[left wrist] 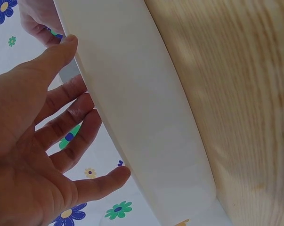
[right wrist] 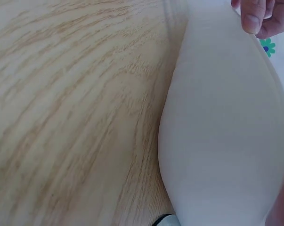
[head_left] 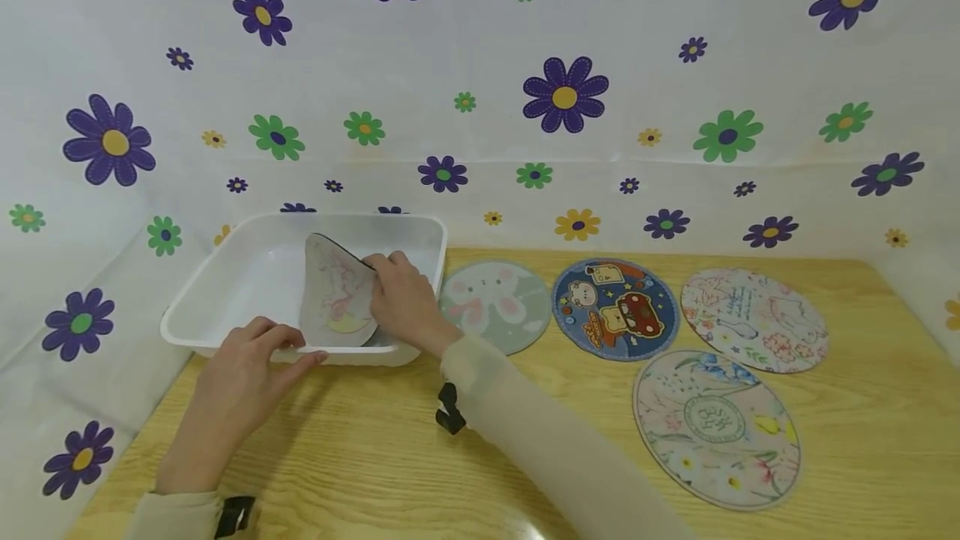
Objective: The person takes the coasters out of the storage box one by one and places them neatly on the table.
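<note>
A round mat point(head_left: 337, 298) with a pale printed picture stands bent and tilted inside the white plastic basin point(head_left: 225, 273). My right hand point(head_left: 407, 300) grips its right edge, the arm reaching over the basin's front right corner. My left hand point(head_left: 242, 373) rests its fingertips and thumb on the front rim; in the left wrist view these fingers point(left wrist: 71, 141) are spread and loosely bent along the basin's wall point(left wrist: 127, 103). The right wrist view shows mostly the basin's outer wall point(right wrist: 222, 117), and the right hand's hold is hidden there.
Right of the basin lie several round mats on the wooden table point(head_left: 360, 448): a grey-green rabbit one point(head_left: 498, 307), a dark blue bear one point(head_left: 615, 311), a pink floral one point(head_left: 753, 319) and a larger flower-printed one point(head_left: 716, 432). A flower-patterned sheet point(head_left: 480, 40) hangs behind the table.
</note>
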### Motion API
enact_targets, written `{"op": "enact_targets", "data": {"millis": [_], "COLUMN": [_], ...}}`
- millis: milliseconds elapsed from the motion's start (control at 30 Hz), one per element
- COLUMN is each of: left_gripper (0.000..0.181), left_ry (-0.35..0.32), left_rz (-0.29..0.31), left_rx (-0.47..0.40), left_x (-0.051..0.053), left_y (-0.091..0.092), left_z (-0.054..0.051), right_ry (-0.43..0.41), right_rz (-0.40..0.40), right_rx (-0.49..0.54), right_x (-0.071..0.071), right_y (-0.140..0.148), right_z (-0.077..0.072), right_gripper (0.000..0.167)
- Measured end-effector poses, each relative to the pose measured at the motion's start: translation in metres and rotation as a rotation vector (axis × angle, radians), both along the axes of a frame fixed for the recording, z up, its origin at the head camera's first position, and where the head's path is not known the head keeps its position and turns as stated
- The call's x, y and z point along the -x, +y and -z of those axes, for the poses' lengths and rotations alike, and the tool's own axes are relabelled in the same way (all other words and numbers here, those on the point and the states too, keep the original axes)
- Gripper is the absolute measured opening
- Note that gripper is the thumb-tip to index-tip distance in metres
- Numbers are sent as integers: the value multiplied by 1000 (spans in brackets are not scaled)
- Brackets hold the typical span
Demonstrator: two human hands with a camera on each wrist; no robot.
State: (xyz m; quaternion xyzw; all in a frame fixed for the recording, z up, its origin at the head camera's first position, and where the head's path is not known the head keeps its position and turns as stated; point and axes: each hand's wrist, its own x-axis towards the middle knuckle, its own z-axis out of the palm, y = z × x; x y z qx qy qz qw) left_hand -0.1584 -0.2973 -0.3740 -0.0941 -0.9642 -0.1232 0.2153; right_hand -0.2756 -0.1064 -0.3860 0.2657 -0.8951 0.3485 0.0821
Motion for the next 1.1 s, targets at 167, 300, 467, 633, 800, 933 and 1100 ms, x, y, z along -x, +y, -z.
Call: {"op": "enact_targets", "data": {"millis": [167, 300, 467, 633, 800, 933, 1100], "left_gripper": [25, 24, 24, 24, 24, 23, 22], "left_ry": [3, 8, 3, -15, -14, -3, -7], "left_rz": [4, 14, 19, 13, 12, 16, 5], "left_rx": [2, -2, 3, 5, 6, 9, 15], "left_x": [0, 0, -1, -1, 0, 0, 1], "left_y": [0, -1, -2, -2, -2, -1, 1], "left_z": [0, -1, -1, 0, -1, -1, -2], "right_ry": [-16, -187, -363, -467, -574, -662, -744], "right_rz": [-28, -53, -26, -13, 58, 103, 111], "right_rx": [186, 375, 538, 636, 739, 822, 947], "right_x": [4, 5, 4, 1, -2, -6, -12], "right_y": [5, 8, 14, 22, 30, 38, 50], "right_z": [1, -2, -7, -10, -15, -21, -29], "right_gripper": [32, 34, 32, 32, 34, 37, 39]}}
